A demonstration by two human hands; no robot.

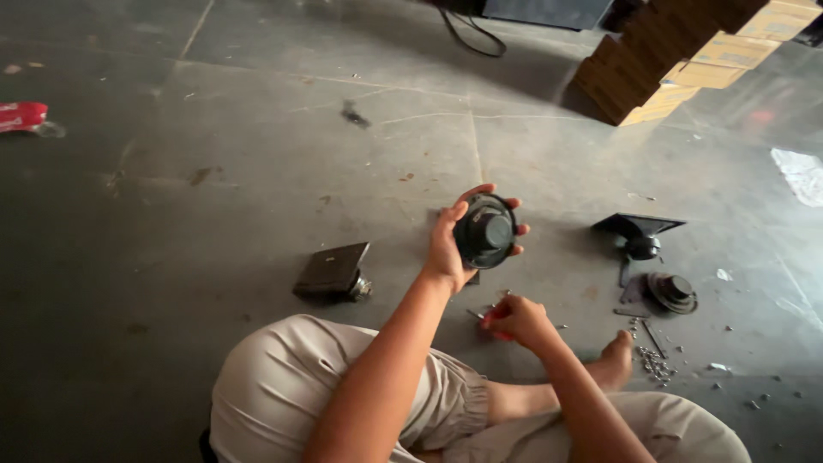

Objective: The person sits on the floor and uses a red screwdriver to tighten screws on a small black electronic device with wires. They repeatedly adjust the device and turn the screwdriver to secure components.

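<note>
Tan cartons (686, 64) were stacked far beyond the right hand (514, 319), and a red wrapper (21, 115) lay well left of the left hand (447, 249). A round black speaker (485, 231), cone and dome centre showing, was gripped in the left hand above the floor (257, 171). A red-handled tool (493, 315) was clenched in the right hand, just below the speaker.

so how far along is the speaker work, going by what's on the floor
Looks partway. Done: one round speaker lies loose on the floor beside a black horn piece, with small screws scattered near them. In hand: the left hand holds up a round speaker unit, and the right hand grips a red-handled tool. Left: another black horn piece lies apart, seemingly untouched.
</note>
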